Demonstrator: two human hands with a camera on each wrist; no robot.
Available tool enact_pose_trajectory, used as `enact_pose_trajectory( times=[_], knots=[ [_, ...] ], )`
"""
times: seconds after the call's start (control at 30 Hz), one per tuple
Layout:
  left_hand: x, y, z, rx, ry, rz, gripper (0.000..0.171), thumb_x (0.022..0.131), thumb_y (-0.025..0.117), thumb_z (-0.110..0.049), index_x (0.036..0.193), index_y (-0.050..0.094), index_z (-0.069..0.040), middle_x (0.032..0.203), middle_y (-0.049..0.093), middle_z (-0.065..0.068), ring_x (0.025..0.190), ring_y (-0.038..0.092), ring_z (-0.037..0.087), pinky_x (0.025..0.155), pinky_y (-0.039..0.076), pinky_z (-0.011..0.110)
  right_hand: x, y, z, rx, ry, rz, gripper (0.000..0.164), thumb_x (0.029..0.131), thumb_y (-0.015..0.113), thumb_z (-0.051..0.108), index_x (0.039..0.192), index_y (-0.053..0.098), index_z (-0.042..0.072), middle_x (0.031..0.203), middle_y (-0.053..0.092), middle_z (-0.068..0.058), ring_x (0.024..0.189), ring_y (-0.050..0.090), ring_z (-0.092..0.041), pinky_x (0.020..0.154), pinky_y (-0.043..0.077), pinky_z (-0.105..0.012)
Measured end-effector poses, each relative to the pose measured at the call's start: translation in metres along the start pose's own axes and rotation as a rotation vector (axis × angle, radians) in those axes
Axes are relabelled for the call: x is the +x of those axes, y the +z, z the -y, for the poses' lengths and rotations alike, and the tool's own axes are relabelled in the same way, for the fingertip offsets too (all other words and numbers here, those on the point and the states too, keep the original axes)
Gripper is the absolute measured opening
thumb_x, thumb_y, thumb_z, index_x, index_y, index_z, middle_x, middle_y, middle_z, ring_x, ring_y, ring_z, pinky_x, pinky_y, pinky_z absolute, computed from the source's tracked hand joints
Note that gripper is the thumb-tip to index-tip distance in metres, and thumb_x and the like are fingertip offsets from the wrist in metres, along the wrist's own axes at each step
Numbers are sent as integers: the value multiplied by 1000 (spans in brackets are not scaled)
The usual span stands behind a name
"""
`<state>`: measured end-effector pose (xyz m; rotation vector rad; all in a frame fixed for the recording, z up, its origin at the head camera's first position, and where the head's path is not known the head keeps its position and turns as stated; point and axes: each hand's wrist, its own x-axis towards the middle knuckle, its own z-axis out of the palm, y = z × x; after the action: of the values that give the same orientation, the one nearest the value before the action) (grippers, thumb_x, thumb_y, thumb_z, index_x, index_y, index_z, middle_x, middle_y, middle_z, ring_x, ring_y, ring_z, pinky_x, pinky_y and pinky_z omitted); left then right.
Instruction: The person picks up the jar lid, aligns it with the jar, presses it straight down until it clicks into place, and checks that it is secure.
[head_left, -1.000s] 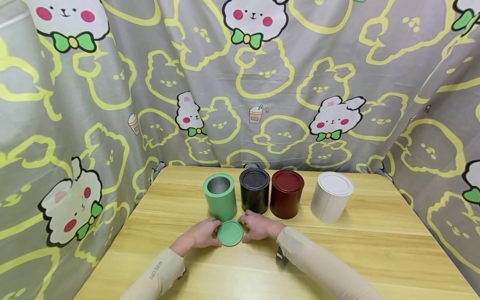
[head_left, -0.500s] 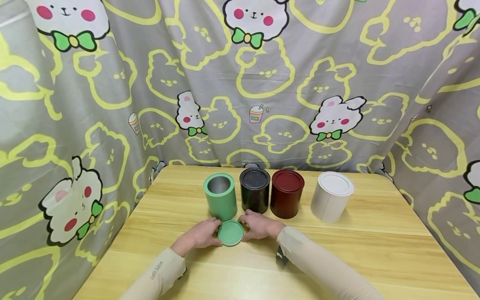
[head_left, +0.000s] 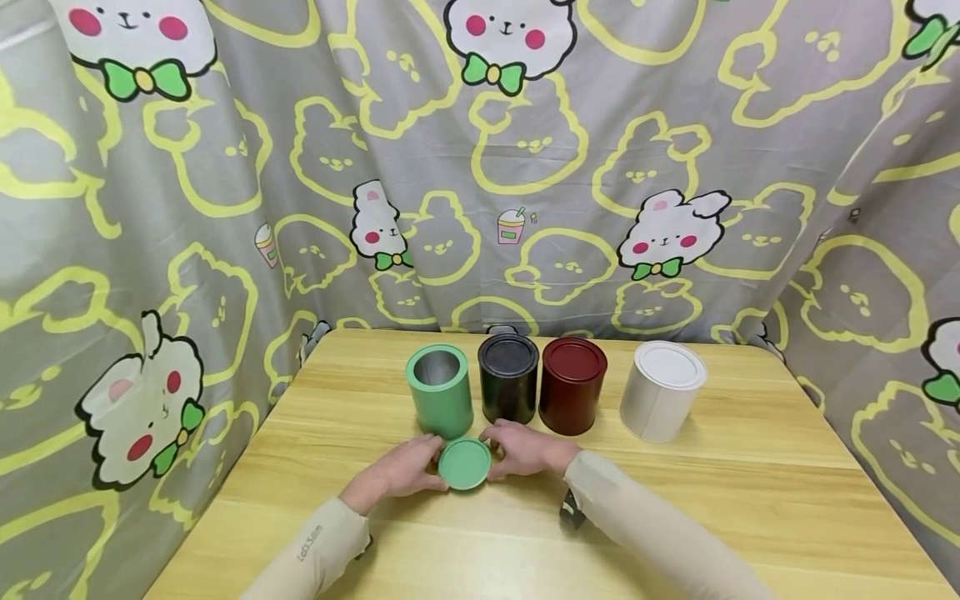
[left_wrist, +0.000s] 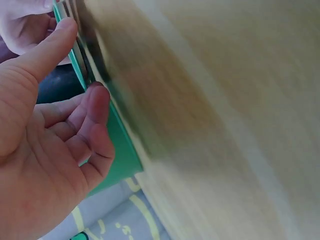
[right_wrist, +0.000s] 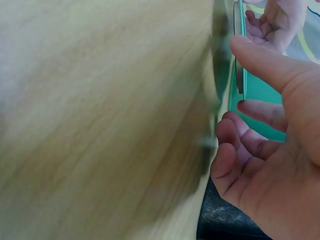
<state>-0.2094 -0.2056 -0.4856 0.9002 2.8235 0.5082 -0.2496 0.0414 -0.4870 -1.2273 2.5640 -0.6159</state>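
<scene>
Both hands hold a round green lid (head_left: 465,464) from opposite sides, just in front of an open green can (head_left: 442,410) with a bare metal inside. My left hand (head_left: 411,467) has its thumb and fingertips at the lid's left edge. My right hand (head_left: 525,450) pinches the right edge between thumb and forefinger. In the right wrist view the lid (right_wrist: 243,70) shows edge-on, with a narrow gap between it and the tabletop. The left wrist view also shows the lid (left_wrist: 77,60) edge-on, with the left thumb against its rim.
To the right of the green can stand a black can (head_left: 510,383), a dark red can (head_left: 573,392) and a white can (head_left: 662,396), all lidded. They share a wooden table (head_left: 750,500). A patterned grey curtain (head_left: 547,283) hangs behind and at both sides.
The lid has shifted slightly to the right and looks a little larger, and the right hand has moved right with it. The left hand has barely moved. The cans stay put.
</scene>
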Motion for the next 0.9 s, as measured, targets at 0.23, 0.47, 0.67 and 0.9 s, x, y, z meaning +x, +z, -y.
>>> enact_pose_trajectory(
  times=[0.23, 0.47, 0.67, 0.9],
  knots=[
    [-2, -7, -9, -62, -6, -28, 48, 78, 78, -31, 115, 57, -8, 91, 51, -3, 79, 49, 10, 69, 45, 28, -13, -9, 3, 21, -10, -29, 52, 81, 76, 30, 122, 56, 7, 103, 55, -4, 93, 54, -15, 79, 46, -24],
    [-1, -13, -20, -101, 23, -81, 54, 78, 78, -30, 121, 56, -5, 94, 51, -4, 84, 54, 12, 71, 48, 28, -28, -26, 11, 67, 10, -57, 51, 81, 76, 28, 123, 56, 8, 105, 53, 0, 87, 55, -16, 73, 47, -25],
    [-1, -22, -31, -133, 51, -121, 52, 78, 79, -27, 120, 57, -5, 92, 50, -5, 83, 52, 11, 70, 47, 25, -38, -41, 17, 87, -28, -99, 49, 80, 77, 25, 121, 58, 5, 103, 54, -1, 87, 57, -22, 73, 48, -26],
    [-1, -34, -44, -145, 103, -194, 53, 76, 80, -24, 120, 57, -4, 96, 52, -5, 85, 52, 11, 71, 48, 26, -47, -56, 21, 68, -75, -148, 49, 79, 78, 28, 119, 59, 7, 99, 55, -1, 90, 57, -24, 76, 47, -26]
  ],
)
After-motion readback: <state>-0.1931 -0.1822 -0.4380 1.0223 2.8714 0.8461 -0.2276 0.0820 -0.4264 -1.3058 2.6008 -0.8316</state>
